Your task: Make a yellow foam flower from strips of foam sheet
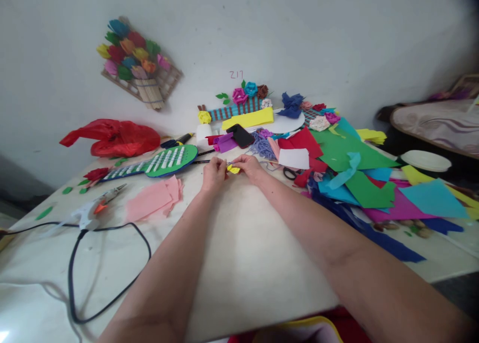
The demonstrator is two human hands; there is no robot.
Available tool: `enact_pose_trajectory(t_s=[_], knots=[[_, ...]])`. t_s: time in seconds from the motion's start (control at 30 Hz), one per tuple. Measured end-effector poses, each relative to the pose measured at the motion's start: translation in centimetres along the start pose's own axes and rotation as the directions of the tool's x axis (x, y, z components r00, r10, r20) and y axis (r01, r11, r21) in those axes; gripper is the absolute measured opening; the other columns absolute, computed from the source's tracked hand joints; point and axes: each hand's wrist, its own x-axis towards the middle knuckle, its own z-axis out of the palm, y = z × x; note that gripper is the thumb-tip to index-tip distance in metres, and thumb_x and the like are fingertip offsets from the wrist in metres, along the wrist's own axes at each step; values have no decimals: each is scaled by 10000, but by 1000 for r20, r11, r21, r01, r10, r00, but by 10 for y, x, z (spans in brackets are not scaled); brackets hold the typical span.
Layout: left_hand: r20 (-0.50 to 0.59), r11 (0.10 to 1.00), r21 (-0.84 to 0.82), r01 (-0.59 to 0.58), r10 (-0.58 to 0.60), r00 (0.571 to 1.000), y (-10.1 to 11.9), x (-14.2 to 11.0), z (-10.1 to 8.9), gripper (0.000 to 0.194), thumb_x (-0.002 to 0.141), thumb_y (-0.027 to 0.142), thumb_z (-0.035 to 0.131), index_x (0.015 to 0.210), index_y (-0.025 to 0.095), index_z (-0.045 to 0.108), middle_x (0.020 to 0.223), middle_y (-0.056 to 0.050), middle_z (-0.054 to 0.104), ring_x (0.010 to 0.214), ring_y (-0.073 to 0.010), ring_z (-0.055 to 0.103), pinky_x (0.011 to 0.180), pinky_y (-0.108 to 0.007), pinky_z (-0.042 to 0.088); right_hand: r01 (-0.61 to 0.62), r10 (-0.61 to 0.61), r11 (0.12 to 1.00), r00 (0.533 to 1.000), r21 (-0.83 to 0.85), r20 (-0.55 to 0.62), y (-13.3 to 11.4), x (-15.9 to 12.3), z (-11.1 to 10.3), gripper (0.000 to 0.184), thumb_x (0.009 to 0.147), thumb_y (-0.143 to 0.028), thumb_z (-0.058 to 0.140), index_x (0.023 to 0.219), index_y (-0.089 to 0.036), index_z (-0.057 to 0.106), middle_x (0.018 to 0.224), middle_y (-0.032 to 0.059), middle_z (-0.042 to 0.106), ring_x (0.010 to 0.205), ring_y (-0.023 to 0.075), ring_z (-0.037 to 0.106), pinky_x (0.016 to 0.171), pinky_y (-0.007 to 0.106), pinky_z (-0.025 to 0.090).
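Observation:
Both my hands reach out over the middle of the table, fingers pinched around a small crumpled piece of yellow paper [233, 169]. My left hand [214, 174] is closed at its left side, and my right hand [248, 167] is closed at its upper right. The fingertips cover part of the piece, so its full shape is hidden. Just behind the hands lie a thin dark stick [202, 161] and a bundle of purple-grey yarn [262, 144]. Black-handled scissors [289, 173] rest to the right of my right hand.
A glue gun [90, 214] with a looping black cable lies left, near pink paper sheets [153, 199] and a green guitar-shaped craft [172, 161]. Coloured paper [355, 153] is heaped on the right. A phone [241, 136] and a red plastic bag [123, 137] lie toward the wall.

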Motion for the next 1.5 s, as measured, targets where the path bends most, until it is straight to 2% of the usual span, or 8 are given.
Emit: enact_pose_trajectory(t_s=[0.27, 0.4, 0.73, 0.97, 1.17, 1.3, 1.4, 1.5], knots=[[227, 923, -263, 281, -225, 948, 11, -5, -5, 285, 811, 458, 424, 742, 181, 422, 476, 28, 534, 339, -101, 489, 375, -197, 363, -3, 3, 1000, 1000, -18, -14, 0, 0, 2, 78, 527, -97, 615, 568, -156, 585, 527, -37, 577, 466, 72, 497, 463, 210, 374], [285, 921, -250, 298, -224, 932, 12, -6, -8, 345, 759, 503, 497, 719, 164, 444, 493, 7, 545, 373, -111, 527, 370, -188, 359, -9, 9, 1000, 1000, -12, -13, 0, -1, 2, 74, 523, -113, 629, 570, -153, 587, 525, -33, 581, 467, 80, 503, 469, 219, 379], [169, 918, -273, 287, -248, 954, 9, -3, -6, 142, 830, 306, 429, 759, 189, 390, 498, 41, 532, 367, -110, 518, 420, -219, 403, -5, 3, 998, 999, 59, 41, 2, 0, 0, 146, 504, -164, 693, 611, -145, 596, 574, -15, 606, 504, 80, 527, 471, 217, 403], [-58, 910, -211, 358, -377, 925, 2, 2, -6, 116, 825, 270, 408, 736, 203, 375, 492, 27, 524, 351, -121, 505, 411, -232, 402, -32, 39, 990, 998, 141, -52, 3, 0, 4, 136, 523, -133, 695, 587, -143, 575, 588, -5, 623, 513, 81, 541, 486, 211, 426], [-69, 951, -115, 287, -296, 953, -7, 4, -5, 146, 746, 258, 511, 650, 186, 429, 510, 23, 525, 380, -90, 471, 425, -208, 363, -56, 63, 964, 998, 260, -17, -2, -3, 4, 162, 551, -172, 703, 651, -154, 577, 646, 7, 628, 569, 97, 552, 432, 196, 384], [-44, 897, -365, 249, -284, 958, -3, 3, -4, 161, 708, 264, 542, 631, 175, 432, 509, 43, 494, 415, -71, 459, 455, -198, 365, -58, 42, 963, 997, 263, 65, -4, -5, 4, 224, 571, -286, 713, 681, -164, 561, 639, -13, 618, 486, 59, 475, 427, 190, 355], [85, 768, -600, 222, -215, 973, 4, 1, -5, 143, 721, 250, 520, 645, 168, 432, 651, 9, 583, 419, -46, 452, 474, -204, 387, -63, 36, 961, 994, 270, 106, -3, -5, 5, 267, 569, -343, 718, 664, -169, 538, 585, -34, 584, 446, 44, 424, 430, 190, 341], [160, 706, -664, 246, -187, 969, 9, -1, -7, 126, 729, 234, 514, 660, 166, 433, 678, 4, 587, 415, -42, 451, 455, -201, 378, -79, 39, 960, 988, 268, 150, -2, -5, 6, 288, 556, -349, 727, 654, -171, 524, 542, -46, 549, 407, 34, 382, 393, 184, 285]])
